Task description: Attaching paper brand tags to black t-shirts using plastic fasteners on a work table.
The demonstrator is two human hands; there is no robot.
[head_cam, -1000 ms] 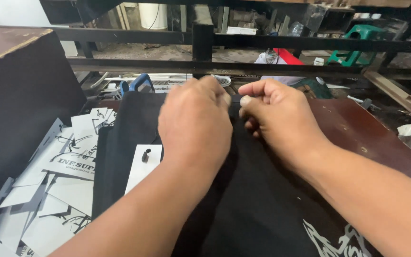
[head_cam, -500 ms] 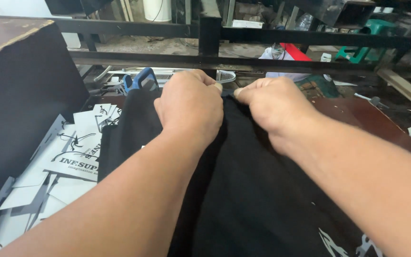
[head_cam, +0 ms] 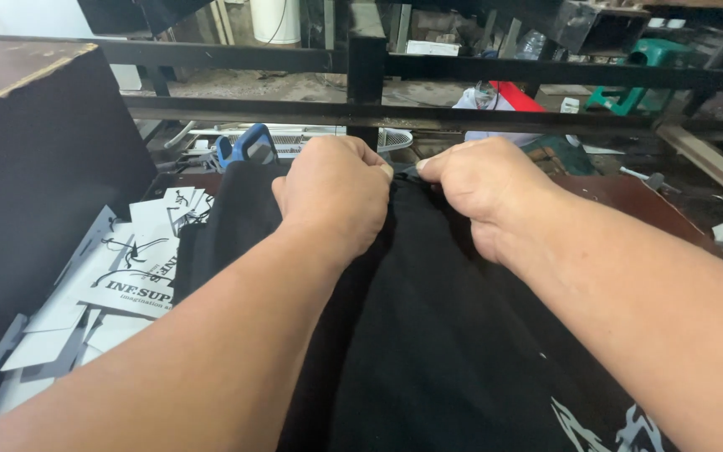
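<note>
Head view: my left hand (head_cam: 336, 191) is closed in a fist, knuckles up, pinching the far edge of the black garment (head_cam: 428, 335); my right hand (head_cam: 483, 188) is likewise closed, thumb tip showing, gripping the same edge just beside the left; the two fists nearly touch. The black garment lies spread over the brown table (head_cam: 629, 201), its gripped edge at the table's far edge and the rest running toward me under both forearms; a white printed design (head_cam: 604, 427) shows on the cloth at the near right. At the table's left edge a loose heap of white printed cards (head_cam: 119, 276) lies beside the garment; a dark box wall (head_cam: 35, 184) stands left of the cards. Past the far edge, just beyond my left hand, a blue-handled tool (head_cam: 244, 144) rests; a black metal frame (head_cam: 361, 67) crosses behind it.
</note>
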